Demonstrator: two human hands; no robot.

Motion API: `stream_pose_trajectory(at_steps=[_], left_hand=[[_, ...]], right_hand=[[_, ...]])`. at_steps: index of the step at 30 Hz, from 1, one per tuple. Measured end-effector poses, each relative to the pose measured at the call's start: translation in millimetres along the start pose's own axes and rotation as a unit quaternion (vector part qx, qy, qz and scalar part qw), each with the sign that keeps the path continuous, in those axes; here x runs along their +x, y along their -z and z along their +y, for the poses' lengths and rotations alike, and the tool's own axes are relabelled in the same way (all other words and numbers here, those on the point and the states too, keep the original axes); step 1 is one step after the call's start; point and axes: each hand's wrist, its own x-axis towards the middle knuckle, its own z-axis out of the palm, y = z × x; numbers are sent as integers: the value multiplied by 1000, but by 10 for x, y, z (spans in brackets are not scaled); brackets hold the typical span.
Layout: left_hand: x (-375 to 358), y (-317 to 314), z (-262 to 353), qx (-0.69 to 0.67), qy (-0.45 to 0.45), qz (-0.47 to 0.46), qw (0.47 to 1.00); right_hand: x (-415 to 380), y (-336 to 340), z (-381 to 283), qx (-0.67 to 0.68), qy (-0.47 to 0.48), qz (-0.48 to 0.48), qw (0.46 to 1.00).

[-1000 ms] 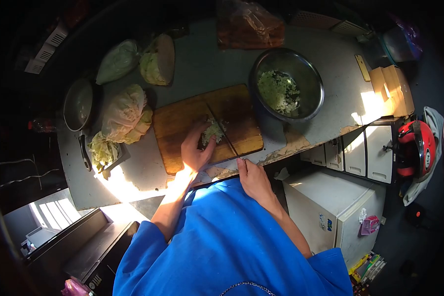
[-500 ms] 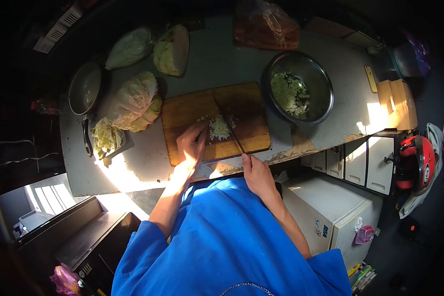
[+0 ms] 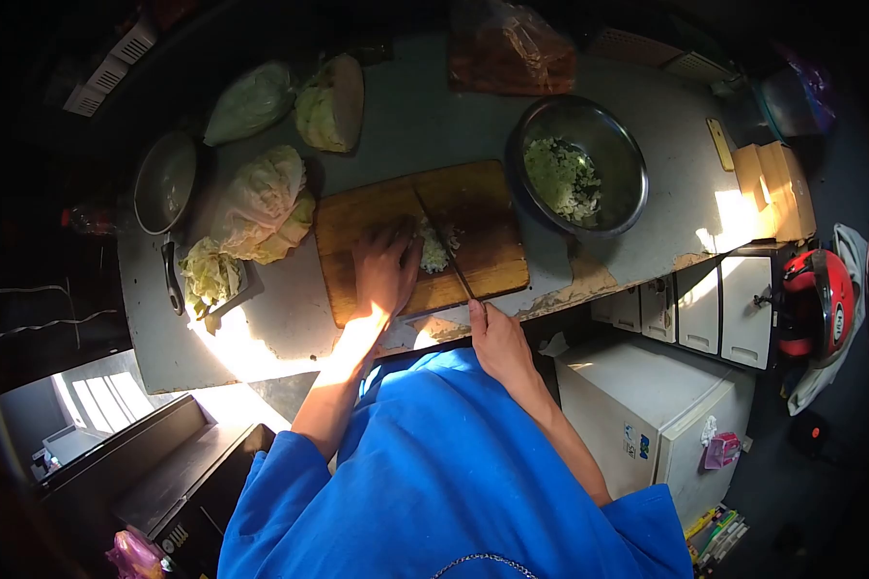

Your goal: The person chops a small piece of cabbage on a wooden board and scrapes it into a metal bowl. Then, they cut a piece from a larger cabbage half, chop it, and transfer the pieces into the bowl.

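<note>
My right hand (image 3: 500,340) is closed round the handle of a kitchen knife (image 3: 443,236), whose long blade slants up and left across a wooden cutting board (image 3: 350,214). Finely chopped cabbage (image 3: 433,255) lies against the blade's left side, with a few bits to its right. My left hand (image 3: 386,268) rests palm down over the left part of this pile, fingers stretched forward and touching it; shade blurs the fingertips. Right of the board stands a steel bowl (image 3: 637,198) with more chopped cabbage (image 3: 562,181) inside.
Left of the board lie a large piece of cabbage (image 3: 263,203) and loose leaves (image 3: 210,272), beside a frying pan (image 3: 167,183). Behind them are a cut cabbage (image 3: 328,104) and a bagged one (image 3: 251,101). A phone (image 3: 720,145) lies near a cardboard box (image 3: 777,188).
My left hand has gone from bunched fingers beside the chopped pile to lying flatter over it, covering more of it. The knife has stayed almost in place in my right hand.
</note>
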Motion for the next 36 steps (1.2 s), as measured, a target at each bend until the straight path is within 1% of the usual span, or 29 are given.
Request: stream_pose_trajectory(at_steps=[1,4,5,7,8,11,16,18,19,21,22,25,27,28,30,31,33,34,36], left_hand=[[-29,-26,-8,1,1,-3,1000],[-83,-75,-21,21,-11,-23,999],[-91,-77,-13,20,-7,-21,1000],[-57,-78,-11,17,-2,-18,1000],[-73,-74,-26,24,-8,-28,999],[-123,-55,-6,36,-6,-40,999],[-111,-85,-19,30,-3,-34,999],[-111,-92,-32,26,-5,-33,999],[-117,-90,-31,26,-3,-35,999],[-104,-68,-21,26,-2,-49,998],[-90,-61,-16,26,-5,-46,999],[-68,-54,-30,9,-12,-30,999],[-54,-24,-45,-76,-1,6,997],[-56,4,-26,-76,-2,3,997],[-73,81,30,-134,60,17,989],[-90,77,48,-135,61,17,989],[-158,88,79,-165,117,1,979],[-173,41,64,-164,120,0,979],[-230,-30,37,-153,57,28,986]], right_hand=[[-4,-42,8,-24,-14,10,1000],[-18,-13,-36,-37,-31,1,999],[6,-4,-15,-38,-29,9,999],[23,2,18,11,34,18,999],[22,33,45,39,24,-4,999],[-20,90,-12,54,2,-10,998],[-15,44,-6,46,13,-11,999],[6,-19,23,39,29,11,999],[6,-29,14,39,26,9,999],[2,-33,-42,-4,-21,-3,1000],[6,-47,-38,-3,-20,0,1000],[37,-28,-1,-16,-6,21,1000],[44,62,18,38,5,-24,999],[30,84,15,39,3,-24,999],[-13,109,9,68,5,-8,998],[-8,115,13,68,5,-8,998],[-10,90,23,49,2,-6,999],[10,48,50,49,2,-9,999],[19,-64,107,1,22,36,999]])
